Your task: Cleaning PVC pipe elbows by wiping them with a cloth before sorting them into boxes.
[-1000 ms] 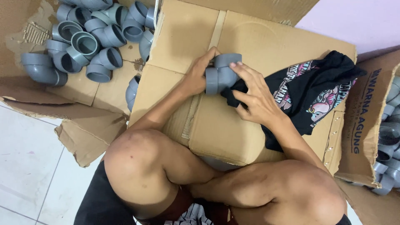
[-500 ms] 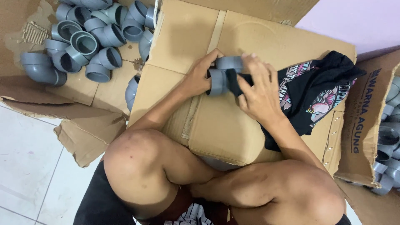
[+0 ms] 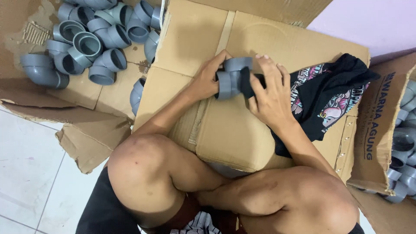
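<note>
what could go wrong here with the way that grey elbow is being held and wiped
The left hand grips the grey pipe elbow only from one side, so pressure from the right hand with the black cloth might push it loose. It sits over a cardboard box, so it would likely tumble off toward the floor. The cloth's loose end could snag and drag.

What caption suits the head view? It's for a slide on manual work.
Seated cross-legged, left hand holds a grey pipe elbow while right hand presses black cloth against it.
</note>
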